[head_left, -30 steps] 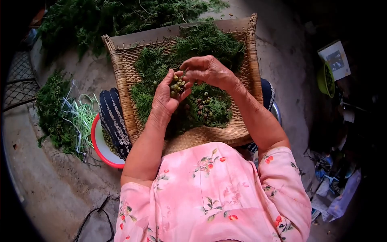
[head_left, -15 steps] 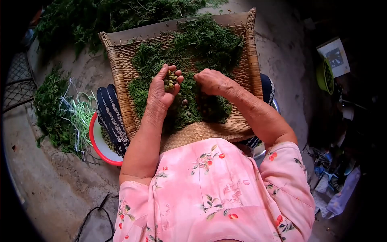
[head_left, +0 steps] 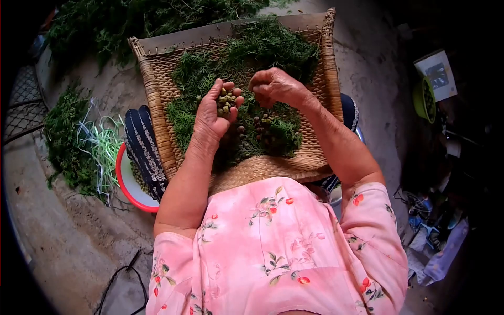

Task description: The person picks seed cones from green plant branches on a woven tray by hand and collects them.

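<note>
Holding small green cones [head_left: 226, 101] in the left hand [head_left: 210, 112], within loosely curled fingers, above a woven tray [head_left: 330, 73]. Holding the right hand [head_left: 279, 88] just beside, apart from the cones, fingers bunched together; cannot tell whether pinching anything. Crowded by green sprigs [head_left: 273, 47] toward the left; open along the right and near edges.

Whether the right hand [head_left: 276, 87] pinches anything is unclear. The leafy heap [head_left: 157, 20] runs off the top; a knee [head_left: 144, 149] partly hides the red-rimmed basin [head_left: 121, 178]; shadowed clutter [head_left: 446, 257] is perhaps bags.
</note>
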`<action>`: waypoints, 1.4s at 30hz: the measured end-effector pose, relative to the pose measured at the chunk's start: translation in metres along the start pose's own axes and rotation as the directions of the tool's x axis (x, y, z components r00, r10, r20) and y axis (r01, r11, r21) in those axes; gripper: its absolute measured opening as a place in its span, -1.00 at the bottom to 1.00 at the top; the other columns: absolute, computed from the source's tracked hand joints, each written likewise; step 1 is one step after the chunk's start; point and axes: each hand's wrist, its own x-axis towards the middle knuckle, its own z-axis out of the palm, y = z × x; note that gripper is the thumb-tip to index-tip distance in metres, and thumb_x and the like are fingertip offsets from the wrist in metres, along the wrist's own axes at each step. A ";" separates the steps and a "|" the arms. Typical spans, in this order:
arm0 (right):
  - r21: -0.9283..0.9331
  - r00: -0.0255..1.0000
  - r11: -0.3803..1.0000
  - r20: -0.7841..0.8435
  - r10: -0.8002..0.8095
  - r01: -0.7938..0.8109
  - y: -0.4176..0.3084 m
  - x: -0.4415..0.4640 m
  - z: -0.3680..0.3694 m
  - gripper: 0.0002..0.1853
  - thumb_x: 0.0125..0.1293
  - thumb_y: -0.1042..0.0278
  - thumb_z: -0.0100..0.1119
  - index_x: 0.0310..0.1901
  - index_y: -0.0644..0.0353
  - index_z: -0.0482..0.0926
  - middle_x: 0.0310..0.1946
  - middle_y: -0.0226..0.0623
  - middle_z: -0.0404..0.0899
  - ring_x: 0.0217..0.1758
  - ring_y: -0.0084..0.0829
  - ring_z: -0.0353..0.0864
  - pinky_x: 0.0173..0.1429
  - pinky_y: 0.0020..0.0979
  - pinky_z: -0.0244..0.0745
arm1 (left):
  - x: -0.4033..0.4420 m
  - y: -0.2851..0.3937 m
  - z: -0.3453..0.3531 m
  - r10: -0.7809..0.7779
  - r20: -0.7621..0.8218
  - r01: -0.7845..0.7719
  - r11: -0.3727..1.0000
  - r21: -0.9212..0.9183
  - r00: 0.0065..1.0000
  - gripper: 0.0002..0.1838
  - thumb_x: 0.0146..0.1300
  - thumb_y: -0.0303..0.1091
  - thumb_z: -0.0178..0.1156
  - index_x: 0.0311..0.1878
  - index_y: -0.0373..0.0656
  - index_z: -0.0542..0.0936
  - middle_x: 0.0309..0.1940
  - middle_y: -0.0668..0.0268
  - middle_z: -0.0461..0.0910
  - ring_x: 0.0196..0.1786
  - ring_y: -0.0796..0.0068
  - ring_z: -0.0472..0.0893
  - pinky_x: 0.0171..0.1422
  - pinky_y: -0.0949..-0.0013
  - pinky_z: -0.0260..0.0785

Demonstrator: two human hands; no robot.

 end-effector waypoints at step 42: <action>-0.712 0.927 0.696 -0.197 -0.320 0.089 -0.002 -0.003 0.033 -0.89 0.10 0.46 0.08 -0.30 0.17 0.52 -0.36 -0.15 0.46 -0.22 -0.09 0.53 -0.18 -0.19 0.45 | 0.004 0.005 -0.006 0.056 -0.016 -0.057 0.994 -0.089 0.998 -0.63 0.30 0.01 0.05 -0.15 -0.13 0.53 -0.30 0.26 0.59 -0.35 0.43 0.62 -0.50 0.49 0.54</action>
